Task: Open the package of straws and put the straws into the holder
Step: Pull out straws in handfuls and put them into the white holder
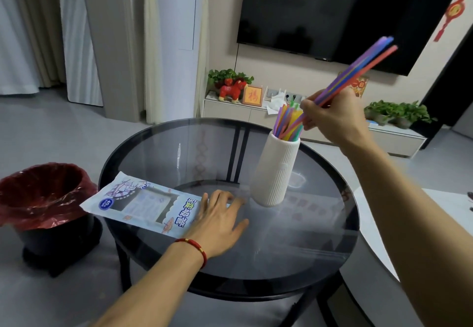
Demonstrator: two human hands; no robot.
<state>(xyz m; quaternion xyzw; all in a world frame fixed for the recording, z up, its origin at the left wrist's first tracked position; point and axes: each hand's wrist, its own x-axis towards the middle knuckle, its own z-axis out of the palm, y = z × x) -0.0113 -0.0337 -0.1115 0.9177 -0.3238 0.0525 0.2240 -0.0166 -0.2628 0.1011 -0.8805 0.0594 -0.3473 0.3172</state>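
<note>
We note a bundle of coloured straws (pixel 358 72) gripped in the right hand (pixel 332 119), lower ends entering the ribbed white holder (pixel 275 173) on the round glass table (pixel 294 237), while the left hand (pixel 220 221) lies flat, fingers spread, on the straw package (pixel 138 204).

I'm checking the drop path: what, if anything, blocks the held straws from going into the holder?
Nothing separate does. The held straws in the right hand already point into the holder; only the straws already inside crowd its mouth.

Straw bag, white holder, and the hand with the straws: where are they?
Straw bag (pixel 143 202): head view, middle of its printed front.
White holder (pixel 275 173): head view, ribbed side wall.
Right hand (pixel 332 119): head view, back of the hand gripping straws.
</note>
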